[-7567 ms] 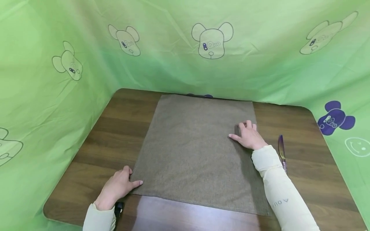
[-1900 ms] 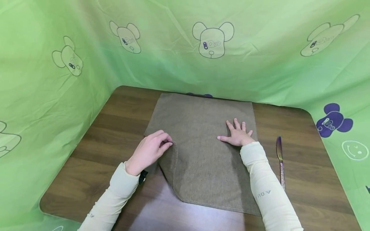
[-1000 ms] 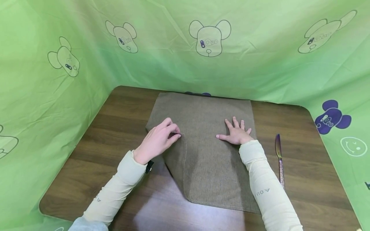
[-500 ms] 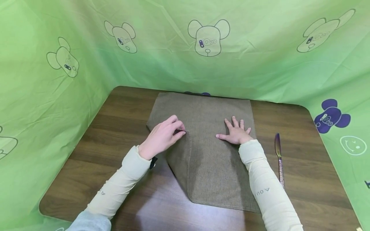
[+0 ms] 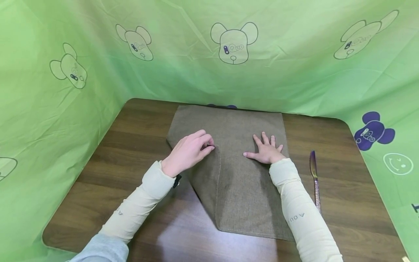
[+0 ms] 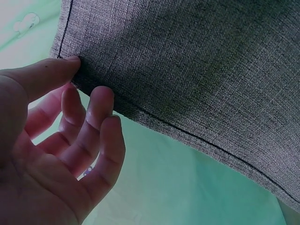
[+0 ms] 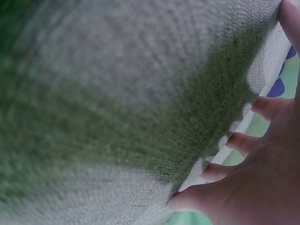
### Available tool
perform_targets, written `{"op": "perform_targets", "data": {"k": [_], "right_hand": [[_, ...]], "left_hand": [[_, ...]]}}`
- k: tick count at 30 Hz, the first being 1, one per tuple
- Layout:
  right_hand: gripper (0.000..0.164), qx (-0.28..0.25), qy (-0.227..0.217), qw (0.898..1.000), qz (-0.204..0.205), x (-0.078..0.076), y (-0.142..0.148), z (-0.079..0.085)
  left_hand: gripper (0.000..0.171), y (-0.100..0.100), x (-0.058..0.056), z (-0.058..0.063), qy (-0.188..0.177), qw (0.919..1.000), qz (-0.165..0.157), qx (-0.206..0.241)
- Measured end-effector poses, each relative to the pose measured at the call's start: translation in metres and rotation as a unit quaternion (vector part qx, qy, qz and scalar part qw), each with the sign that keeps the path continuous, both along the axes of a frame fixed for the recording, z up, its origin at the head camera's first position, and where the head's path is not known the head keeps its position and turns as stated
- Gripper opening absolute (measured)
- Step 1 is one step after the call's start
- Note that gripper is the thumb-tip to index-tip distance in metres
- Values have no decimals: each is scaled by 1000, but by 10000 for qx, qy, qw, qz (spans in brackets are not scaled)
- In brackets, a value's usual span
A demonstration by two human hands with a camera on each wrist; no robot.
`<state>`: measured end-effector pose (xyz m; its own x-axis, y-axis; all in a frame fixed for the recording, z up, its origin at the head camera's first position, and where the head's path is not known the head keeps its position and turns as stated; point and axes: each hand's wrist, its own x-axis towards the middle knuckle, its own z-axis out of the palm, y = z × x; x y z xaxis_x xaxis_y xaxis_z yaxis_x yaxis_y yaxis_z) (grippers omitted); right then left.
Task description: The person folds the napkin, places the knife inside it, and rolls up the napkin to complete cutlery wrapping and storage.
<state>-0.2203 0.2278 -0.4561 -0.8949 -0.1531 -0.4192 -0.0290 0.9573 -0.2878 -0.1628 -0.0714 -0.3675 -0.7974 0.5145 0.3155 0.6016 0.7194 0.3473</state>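
A grey-brown cloth napkin lies on the wooden table, its near left corner lifted and folded over toward the middle. My left hand pinches that corner between thumb and fingers, slightly above the cloth. In the left wrist view, the thumb presses on the stitched corner of the napkin, with the other fingers curled loosely below. My right hand rests on the napkin's right side with fingers spread. The right wrist view shows the fingertips of that hand touching the fabric.
A table knife with a shiny purple-gold blade lies right of the napkin, beside my right forearm. The wooden table has rounded corners. A green curtain with bear-head drawings hangs around its back and sides.
My left hand has carried the napkin's near left corner from the table's front left up and to the right, folding it over. The right hand moved slightly left and flattened with spread fingers.
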Motion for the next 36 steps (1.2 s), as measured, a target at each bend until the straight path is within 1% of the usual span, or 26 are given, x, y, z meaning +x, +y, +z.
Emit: {"op": "perform_targets", "data": {"k": [9,17,26,36], "right_hand": [[97,-25,40,10000,-5,-1,1,-2],[98,-24,93,10000,-23,-1,1,-4],[96,-69,197,9998,-55,0,0,-3],[96,-90,156,9998,-36,-1,0,-3]], "left_hand": [[4,11,-7,6,-90,9998,-25,-169],[5,18,-12,8,-135,9998,-57,-139],[6,26,-16,10,-68,10000,-65,-7],[6,36,-21,11,-136,9999,-32,-26]]}}
